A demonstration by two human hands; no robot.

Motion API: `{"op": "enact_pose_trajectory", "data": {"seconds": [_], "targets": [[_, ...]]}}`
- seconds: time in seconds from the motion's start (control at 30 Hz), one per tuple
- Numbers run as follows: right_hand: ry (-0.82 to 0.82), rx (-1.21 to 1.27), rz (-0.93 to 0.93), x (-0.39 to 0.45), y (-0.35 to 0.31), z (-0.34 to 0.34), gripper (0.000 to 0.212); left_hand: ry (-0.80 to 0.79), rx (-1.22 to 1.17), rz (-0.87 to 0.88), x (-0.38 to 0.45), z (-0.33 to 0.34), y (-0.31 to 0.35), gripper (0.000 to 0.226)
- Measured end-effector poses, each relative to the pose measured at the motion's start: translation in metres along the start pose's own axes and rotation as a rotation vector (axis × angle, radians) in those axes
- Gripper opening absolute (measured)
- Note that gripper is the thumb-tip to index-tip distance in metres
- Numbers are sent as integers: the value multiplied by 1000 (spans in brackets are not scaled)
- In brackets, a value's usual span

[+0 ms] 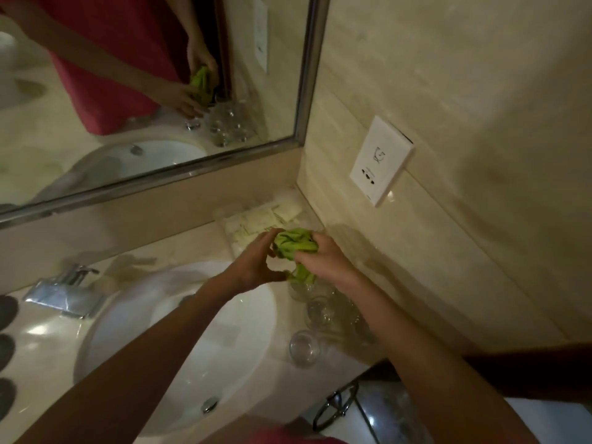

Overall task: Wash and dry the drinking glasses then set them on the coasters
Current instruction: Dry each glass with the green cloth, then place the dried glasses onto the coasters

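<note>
Head view: drying step; right hand (315, 256) clutching crumpled green cloth (293, 243), left hand (258, 262) pinching its edge. Next: cloth onto clear drinking glass (304, 347) below hands.

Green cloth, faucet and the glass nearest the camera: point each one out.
green cloth (293, 243): head view, on the bunched top between the hands.
faucet (65, 291): head view, on its chrome body left of the basin.
nearest glass (303, 347): head view, on its round rim.

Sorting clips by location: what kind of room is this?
Probably a bathroom, perhaps a hotel's: a white sink with a chrome tap, and a framed wall mirror above.
</note>
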State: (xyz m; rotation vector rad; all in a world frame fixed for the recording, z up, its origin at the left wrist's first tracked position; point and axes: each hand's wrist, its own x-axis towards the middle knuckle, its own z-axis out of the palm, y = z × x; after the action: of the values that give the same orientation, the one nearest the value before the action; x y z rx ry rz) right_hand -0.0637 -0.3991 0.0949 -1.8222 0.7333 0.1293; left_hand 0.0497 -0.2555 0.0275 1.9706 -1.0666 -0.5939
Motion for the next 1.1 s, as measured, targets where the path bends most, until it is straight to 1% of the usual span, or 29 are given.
{"op": "enact_pose_trajectory", "data": {"seconds": [0.07, 0.1, 0.17, 0.23, 0.33, 0.37, 0.43, 0.47, 0.5, 0.6, 0.67, 0.73, 0.8, 0.87, 0.9, 0.93, 1.0, 1.1], "targets": [[-81, -160, -58, 19, -4, -11, 38, 57, 77, -11, 15, -3, -12, 46], [-106, -245, -77, 29, -4, -16, 42, 77, 115, -37, 23, -3, -19, 35], [-109, -379, -92, 51, 0, -25, 44, 105, 160, -107, 35, -1, -27, 28], [-111, -464, -99, 69, 4, -33, 47, 111, 184, -163, 46, 6, -33, 28], [-129, -619, -77, 90, 13, -41, 59, 56, 189, -243, 58, 20, -42, 32], [-129, -674, -77, 96, 16, -43, 62, 0, 183, -274, 61, 25, -44, 36], [-130, -781, -81, 106, 26, -46, 71, -143, 209, -339, 65, 32, -49, 55], [-130, -819, -71, 109, 30, -47, 73, -197, 234, -364, 65, 34, -51, 63], [-127, -838, -62, 111, 35, -48, 70, -227, 260, -373, 64, 35, -52, 65], [-133, -879, -48, 111, 44, -55, 51, -316, 309, -317, 64, 33, -49, 63], [-202, -903, 17, 107, 50, -57, 50, -434, 326, -280, 62, 36, -43, 80], [-295, -904, 104, 103, 59, -54, 62, -529, 404, -253, 59, 44, -37, 103], [-333, -871, 163, 100, 70, -48, 79, -557, 489, -223, 57, 57, -34, 116], [-348, -870, 160, 96, 80, -42, 95, -552, 568, -202, 56, 70, -33, 119], [-347, -871, 152, 94, 84, -39, 98, -546, 615, -190, 55, 77, -33, 119], [-325, -884, 141, 92, 87, -37, 96, -540, 662, -178, 54, 83, -33, 118], [-250, -957, 75, 88, 92, -33, 82, -515, 723, -167, 51, 94, -35, 115], [-188, -1121, -4, 82, 95, -23, 64, -465, 709, -184, 49, 105, -38, 109]]}}
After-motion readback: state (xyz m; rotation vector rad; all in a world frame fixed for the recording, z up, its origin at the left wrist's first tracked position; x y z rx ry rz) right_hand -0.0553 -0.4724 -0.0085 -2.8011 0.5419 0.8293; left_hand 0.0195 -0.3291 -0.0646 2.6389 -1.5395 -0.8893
